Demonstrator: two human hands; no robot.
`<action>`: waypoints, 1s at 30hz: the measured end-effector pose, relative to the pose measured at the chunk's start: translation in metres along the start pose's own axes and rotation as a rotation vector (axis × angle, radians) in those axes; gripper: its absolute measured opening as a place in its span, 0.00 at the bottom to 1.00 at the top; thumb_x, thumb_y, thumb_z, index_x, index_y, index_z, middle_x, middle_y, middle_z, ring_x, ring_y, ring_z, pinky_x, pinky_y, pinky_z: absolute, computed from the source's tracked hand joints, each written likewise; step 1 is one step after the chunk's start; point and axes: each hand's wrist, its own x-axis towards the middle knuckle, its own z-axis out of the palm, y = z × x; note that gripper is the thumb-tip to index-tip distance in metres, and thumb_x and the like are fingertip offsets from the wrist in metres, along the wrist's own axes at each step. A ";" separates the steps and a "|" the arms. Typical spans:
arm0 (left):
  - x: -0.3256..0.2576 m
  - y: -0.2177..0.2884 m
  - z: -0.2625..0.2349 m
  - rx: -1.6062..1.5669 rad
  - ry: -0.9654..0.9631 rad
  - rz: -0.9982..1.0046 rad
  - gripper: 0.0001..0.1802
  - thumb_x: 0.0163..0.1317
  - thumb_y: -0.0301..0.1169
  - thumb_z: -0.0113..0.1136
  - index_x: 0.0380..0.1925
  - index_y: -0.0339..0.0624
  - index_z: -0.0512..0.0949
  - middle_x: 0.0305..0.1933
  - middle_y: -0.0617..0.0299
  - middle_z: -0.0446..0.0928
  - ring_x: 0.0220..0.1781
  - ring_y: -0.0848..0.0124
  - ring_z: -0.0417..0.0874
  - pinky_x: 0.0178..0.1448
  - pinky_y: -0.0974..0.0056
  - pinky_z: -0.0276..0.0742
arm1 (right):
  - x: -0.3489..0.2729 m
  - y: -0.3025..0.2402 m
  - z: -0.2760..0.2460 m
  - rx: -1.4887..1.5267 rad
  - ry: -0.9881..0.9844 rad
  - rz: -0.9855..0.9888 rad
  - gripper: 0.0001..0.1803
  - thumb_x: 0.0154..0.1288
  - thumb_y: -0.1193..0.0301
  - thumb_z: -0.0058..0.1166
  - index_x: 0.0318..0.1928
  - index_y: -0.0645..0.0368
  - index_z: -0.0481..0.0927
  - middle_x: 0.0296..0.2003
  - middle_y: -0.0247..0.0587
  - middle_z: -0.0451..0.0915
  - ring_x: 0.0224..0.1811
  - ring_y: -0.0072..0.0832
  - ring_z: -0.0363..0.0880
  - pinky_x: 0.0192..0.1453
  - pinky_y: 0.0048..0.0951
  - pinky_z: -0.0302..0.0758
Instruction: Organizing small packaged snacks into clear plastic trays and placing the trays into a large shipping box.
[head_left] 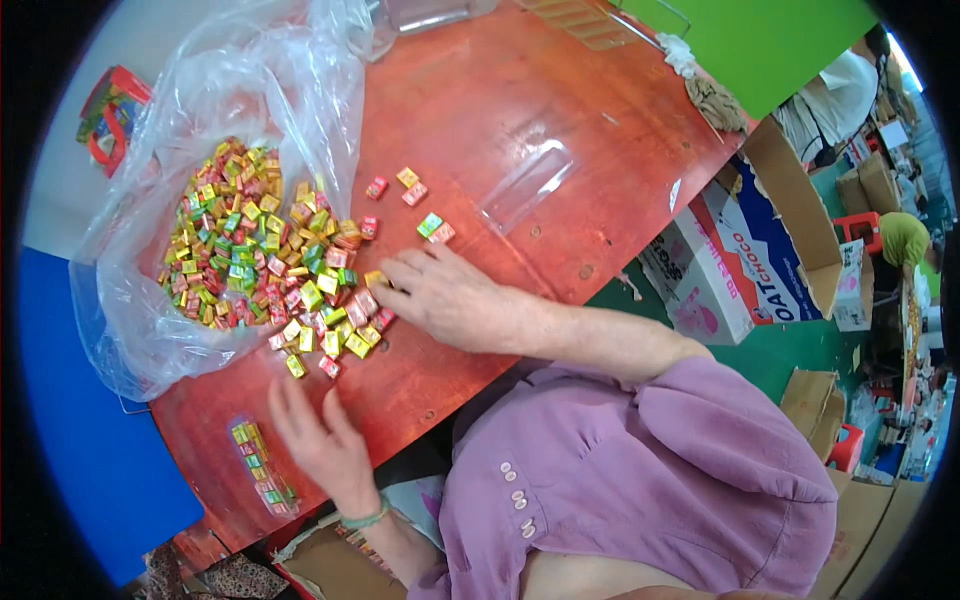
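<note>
A heap of small wrapped candies (240, 250) in yellow, red, pink and green spills from a large clear plastic bag (320, 100) onto the red table (620, 150). At the heap's right edge is my right hand (435, 295), its bent fingers apart and touching candies. My left hand (325, 445) hovers over the near side of the table with fingers spread, holding nothing. Just left of it lies a narrow clear tray (290, 508) with a row of candies in it. Several loose candies (408, 178) lie beyond my right hand.
A clear plastic tray (530, 188) lies further right on the table. Crumpled cloth (715, 103) rests at the far right edge. Open cardboard boxes (770, 240) stand to the right, and a blue surface (90, 420) adjoins at left. A person (903, 240) is in the right background.
</note>
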 end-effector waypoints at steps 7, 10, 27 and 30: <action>0.028 0.039 0.032 0.155 -0.054 0.147 0.24 0.64 0.21 0.61 0.62 0.37 0.74 0.66 0.39 0.68 0.60 0.43 0.72 0.65 0.44 0.71 | -0.017 -0.005 -0.018 -0.021 -0.087 -0.044 0.19 0.64 0.69 0.54 0.55 0.59 0.77 0.49 0.46 0.74 0.54 0.40 0.74 0.57 0.43 0.70; 0.026 0.045 0.030 0.069 -0.101 0.114 0.22 0.61 0.19 0.61 0.58 0.36 0.75 0.61 0.41 0.69 0.60 0.43 0.72 0.63 0.45 0.73 | -0.023 -0.006 -0.017 0.087 -0.026 0.006 0.14 0.68 0.66 0.56 0.49 0.60 0.77 0.49 0.46 0.75 0.55 0.40 0.75 0.59 0.45 0.69; 0.006 0.058 0.015 -0.159 0.011 0.145 0.18 0.55 0.19 0.69 0.47 0.38 0.80 0.52 0.52 0.75 0.47 0.55 0.78 0.50 0.53 0.78 | -0.046 0.013 -0.056 0.187 0.209 0.059 0.18 0.63 0.76 0.64 0.54 0.57 0.79 0.43 0.39 0.82 0.48 0.39 0.81 0.59 0.39 0.70; -0.009 0.066 0.011 -0.209 -0.041 0.117 0.17 0.54 0.19 0.69 0.45 0.37 0.81 0.53 0.52 0.76 0.47 0.54 0.78 0.50 0.53 0.77 | -0.059 0.007 -0.060 0.111 0.118 0.104 0.20 0.64 0.75 0.63 0.56 0.58 0.79 0.44 0.40 0.82 0.49 0.39 0.80 0.59 0.39 0.70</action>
